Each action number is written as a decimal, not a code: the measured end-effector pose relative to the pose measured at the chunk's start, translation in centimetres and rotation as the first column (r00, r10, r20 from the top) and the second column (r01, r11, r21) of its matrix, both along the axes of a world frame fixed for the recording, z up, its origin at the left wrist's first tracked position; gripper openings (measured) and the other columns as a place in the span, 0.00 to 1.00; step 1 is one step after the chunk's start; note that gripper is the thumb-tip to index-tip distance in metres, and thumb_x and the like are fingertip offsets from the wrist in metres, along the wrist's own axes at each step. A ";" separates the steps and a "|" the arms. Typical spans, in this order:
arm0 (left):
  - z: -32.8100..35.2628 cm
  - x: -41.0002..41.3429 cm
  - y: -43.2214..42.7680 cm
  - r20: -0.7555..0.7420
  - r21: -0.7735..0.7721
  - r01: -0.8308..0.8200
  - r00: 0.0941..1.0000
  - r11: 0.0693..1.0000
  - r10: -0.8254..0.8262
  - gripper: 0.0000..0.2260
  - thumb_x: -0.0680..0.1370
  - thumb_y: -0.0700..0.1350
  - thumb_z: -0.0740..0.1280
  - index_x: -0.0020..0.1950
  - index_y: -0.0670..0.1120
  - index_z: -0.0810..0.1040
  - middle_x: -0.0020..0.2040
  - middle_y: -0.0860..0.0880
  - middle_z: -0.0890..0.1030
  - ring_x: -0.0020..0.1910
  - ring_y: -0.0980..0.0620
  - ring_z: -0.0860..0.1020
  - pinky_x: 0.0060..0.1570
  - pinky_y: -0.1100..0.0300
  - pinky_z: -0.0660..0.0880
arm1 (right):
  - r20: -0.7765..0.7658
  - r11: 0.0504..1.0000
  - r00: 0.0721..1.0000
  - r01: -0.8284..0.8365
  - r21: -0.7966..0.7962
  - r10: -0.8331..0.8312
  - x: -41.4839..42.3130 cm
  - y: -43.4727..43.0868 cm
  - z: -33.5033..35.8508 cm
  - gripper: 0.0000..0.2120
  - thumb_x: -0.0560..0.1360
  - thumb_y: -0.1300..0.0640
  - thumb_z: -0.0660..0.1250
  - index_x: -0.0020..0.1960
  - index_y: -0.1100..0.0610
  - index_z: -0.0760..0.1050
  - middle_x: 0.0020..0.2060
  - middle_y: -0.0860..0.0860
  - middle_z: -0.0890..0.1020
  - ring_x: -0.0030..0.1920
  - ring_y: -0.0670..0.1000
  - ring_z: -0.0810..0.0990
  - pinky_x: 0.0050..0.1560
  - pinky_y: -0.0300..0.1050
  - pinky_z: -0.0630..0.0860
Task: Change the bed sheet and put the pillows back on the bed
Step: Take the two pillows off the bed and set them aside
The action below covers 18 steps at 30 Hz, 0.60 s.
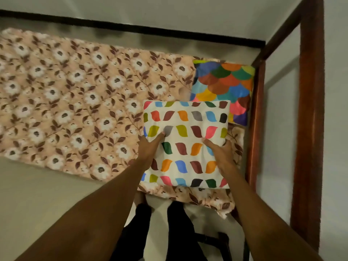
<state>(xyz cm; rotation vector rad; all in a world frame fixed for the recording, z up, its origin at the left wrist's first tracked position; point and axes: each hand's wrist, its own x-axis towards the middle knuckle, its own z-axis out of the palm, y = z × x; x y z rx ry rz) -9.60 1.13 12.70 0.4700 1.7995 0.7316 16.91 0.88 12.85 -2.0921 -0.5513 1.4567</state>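
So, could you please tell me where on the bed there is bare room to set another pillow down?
The wide stretch of floral sheet left of both pillows, from the wall side to the near edge, is free. The head end by the wooden frame is crowded: the scale-pattern pillow and the leaf-print pillow overlap there.

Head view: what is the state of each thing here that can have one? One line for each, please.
floral bed sheet: spread over the bed, near corner hanging off.
scale-print pillow: lying flat beside the wooden frame.
leaf-print pillow: held at both sides, low over the sheet.
left hand: grips the pillow's left edge, thumb on top.
right hand: grips its right edge, thumb on top.
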 end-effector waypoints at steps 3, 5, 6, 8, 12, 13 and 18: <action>4.7 -4.4 0.0 -0.057 0.095 -0.017 0.998 0.995 0.022 0.29 0.70 0.63 0.79 0.67 0.57 0.75 0.61 0.55 0.83 0.59 0.51 0.81 0.61 0.51 0.79 | -0.102 0.999 0.995 0.013 0.038 -0.009 -4.2 -0.1 4.2 0.23 0.67 0.48 0.85 0.57 0.50 0.80 0.53 0.47 0.87 0.52 0.51 0.86 0.58 0.54 0.83; 7.9 -7.9 -0.6 -0.085 0.139 -0.053 0.994 0.989 0.065 0.34 0.70 0.65 0.78 0.71 0.55 0.73 0.63 0.54 0.81 0.60 0.50 0.80 0.63 0.50 0.77 | -0.140 0.995 0.989 -0.024 0.099 0.038 -7.9 -0.3 7.1 0.21 0.66 0.49 0.85 0.54 0.49 0.82 0.49 0.47 0.88 0.51 0.52 0.87 0.57 0.56 0.84; 9.1 -9.2 -0.9 -0.110 0.146 -0.062 0.991 0.987 0.079 0.35 0.71 0.64 0.78 0.73 0.53 0.71 0.64 0.53 0.80 0.61 0.49 0.79 0.64 0.50 0.76 | -0.154 0.992 0.986 -0.040 0.120 0.059 -9.4 -0.3 8.1 0.21 0.66 0.48 0.85 0.55 0.50 0.83 0.49 0.47 0.88 0.50 0.51 0.87 0.56 0.55 0.85; 11.2 -12.5 -2.0 -0.147 0.167 -0.108 0.980 0.980 0.133 0.37 0.72 0.64 0.77 0.75 0.52 0.69 0.64 0.53 0.78 0.62 0.49 0.77 0.65 0.50 0.75 | -0.151 0.982 0.981 -0.096 0.161 0.120 -12.8 -0.2 10.5 0.19 0.67 0.48 0.84 0.54 0.50 0.82 0.47 0.46 0.87 0.49 0.50 0.86 0.53 0.50 0.84; 14.8 -19.2 -5.3 -0.112 0.241 -0.248 0.953 0.938 0.281 0.39 0.71 0.60 0.79 0.75 0.48 0.66 0.64 0.51 0.78 0.62 0.48 0.77 0.63 0.51 0.76 | -0.144 0.945 0.959 -0.203 0.258 0.245 -20.1 0.0 14.2 0.33 0.66 0.45 0.85 0.66 0.52 0.80 0.56 0.49 0.86 0.56 0.54 0.85 0.59 0.53 0.83; 15.2 -20.9 -6.3 -0.108 0.253 -0.279 0.943 0.926 0.313 0.39 0.71 0.60 0.79 0.75 0.48 0.65 0.64 0.51 0.78 0.62 0.49 0.77 0.63 0.51 0.76 | -0.144 0.932 0.948 -0.237 0.274 0.283 -22.0 -0.1 14.9 0.34 0.65 0.45 0.84 0.68 0.52 0.78 0.57 0.49 0.86 0.56 0.54 0.85 0.60 0.54 0.83; 17.6 -30.6 -11.4 -0.080 0.304 -0.374 0.906 0.876 0.415 0.42 0.66 0.66 0.80 0.73 0.50 0.68 0.63 0.52 0.81 0.60 0.50 0.80 0.63 0.49 0.79 | -0.173 0.896 0.902 -0.339 0.286 0.396 -32.6 -1.5 17.6 0.46 0.57 0.38 0.85 0.71 0.49 0.74 0.60 0.49 0.85 0.57 0.55 0.85 0.62 0.60 0.82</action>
